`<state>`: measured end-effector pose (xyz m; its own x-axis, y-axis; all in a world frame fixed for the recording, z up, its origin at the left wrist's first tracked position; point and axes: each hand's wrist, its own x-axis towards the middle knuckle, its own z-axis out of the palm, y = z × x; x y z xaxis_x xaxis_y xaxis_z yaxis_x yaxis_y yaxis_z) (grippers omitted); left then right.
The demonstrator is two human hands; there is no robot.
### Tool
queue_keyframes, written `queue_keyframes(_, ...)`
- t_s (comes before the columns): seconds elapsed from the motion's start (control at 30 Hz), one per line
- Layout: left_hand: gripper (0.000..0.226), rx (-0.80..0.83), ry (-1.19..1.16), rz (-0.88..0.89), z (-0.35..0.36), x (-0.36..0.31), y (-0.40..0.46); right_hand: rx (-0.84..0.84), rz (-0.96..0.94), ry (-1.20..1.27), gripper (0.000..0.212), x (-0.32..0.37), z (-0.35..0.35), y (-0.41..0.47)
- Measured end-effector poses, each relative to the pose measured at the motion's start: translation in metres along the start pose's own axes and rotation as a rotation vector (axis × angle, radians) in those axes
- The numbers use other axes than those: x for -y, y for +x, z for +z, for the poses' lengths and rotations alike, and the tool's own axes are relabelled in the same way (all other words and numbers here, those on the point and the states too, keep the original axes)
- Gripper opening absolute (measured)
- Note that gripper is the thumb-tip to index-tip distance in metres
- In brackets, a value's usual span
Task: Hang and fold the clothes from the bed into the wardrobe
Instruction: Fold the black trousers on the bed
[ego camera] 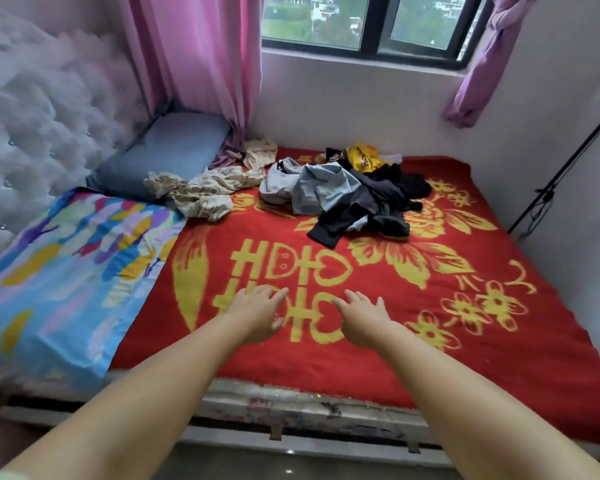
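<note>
Well, clothes heaped on bed (hands free).

Matt woven red blanket, crumpled cloth clothes, tufted headboard

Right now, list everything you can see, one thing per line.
blanket: one, red with yellow pattern, covering the bed
dark clothes: a heap, black and dark grey, far middle of the blanket
light blue garment: one, left side of that heap
yellow garment: one, yellow with dark print, behind the heap
cream patterned clothes: crumpled pieces, left of the heap, by the pillow
pillow: one, grey-blue, far left corner
colourful sheet: one, blue with mixed patches, left of the blanket
headboard: one, white tufted, left
curtains: two, pink left, purple right
window: one, dark frame, far wall
hands: left and right, empty, fingers spread over the blanket
</note>
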<state>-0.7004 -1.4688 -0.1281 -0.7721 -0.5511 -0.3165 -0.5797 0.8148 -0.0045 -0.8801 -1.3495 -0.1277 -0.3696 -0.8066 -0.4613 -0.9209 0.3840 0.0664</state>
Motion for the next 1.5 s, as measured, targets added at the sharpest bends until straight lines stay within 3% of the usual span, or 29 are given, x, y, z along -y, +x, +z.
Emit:
queue_keyframes(0.17,0.065,0.055,0.07,0.052,-0.013,0.009,0.075,-0.02,0.063,0.103,0.067,-0.022,-0.011,0.041)
queue_keyframes(0.47,0.065,0.084,0.047,0.258,-0.012,-0.063,0.209,0.109,0.213,0.195,0.059,-0.139,0.017,0.115)
queue_keyframes(0.7,0.061,0.168,-0.084,0.109,0.01,-0.095,0.349,0.205,0.148,0.235,0.059,-0.237,0.044,0.241)
queue_keyframes(0.87,0.061,0.18,-0.187,0.012,0.052,-0.101,0.421,0.256,0.107,0.284,0.054,-0.263,0.077,0.331)
queue_keyframes(1.1,0.07,0.008,-0.079,-0.09,0.118,-0.064,0.532,-0.056,0.032,0.451,0.055,-0.23,0.139,0.458)
queue_keyframes(1.17,0.075,-0.027,-0.036,-0.121,0.136,-0.052,0.569,-0.068,0.026,0.368,0.058,-0.22,0.165,0.479)
queue_keyframes(1.3,0.078,-0.03,0.024,-0.151,0.16,-0.038,0.629,-0.343,0.052,0.27,0.058,-0.213,0.195,0.489)
queue_keyframes(1.37,0.068,-0.068,0.001,-0.186,0.159,-0.034,0.649,-0.42,0.046,0.229,0.059,-0.215,0.196,0.494)
queue_keyframes(1.5,0.02,-0.074,-0.079,-0.203,0.138,-0.016,0.681,-0.426,0.059,0.192,0.06,-0.215,0.207,0.497)
